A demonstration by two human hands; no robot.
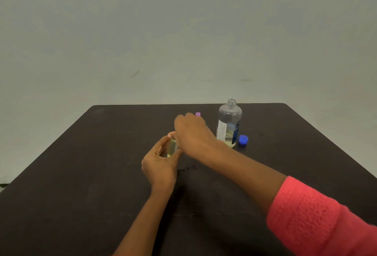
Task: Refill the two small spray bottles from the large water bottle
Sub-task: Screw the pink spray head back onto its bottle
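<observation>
Left hand [161, 162] grips small spray bottle [172, 148]; right hand [191, 131] atop.

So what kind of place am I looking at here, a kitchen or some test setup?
Probably a staged recording setup, not a kitchen: a bare dark table against a plain, empty wall, with only the task items out, such as the uncapped large bottle and its blue cap.
</observation>
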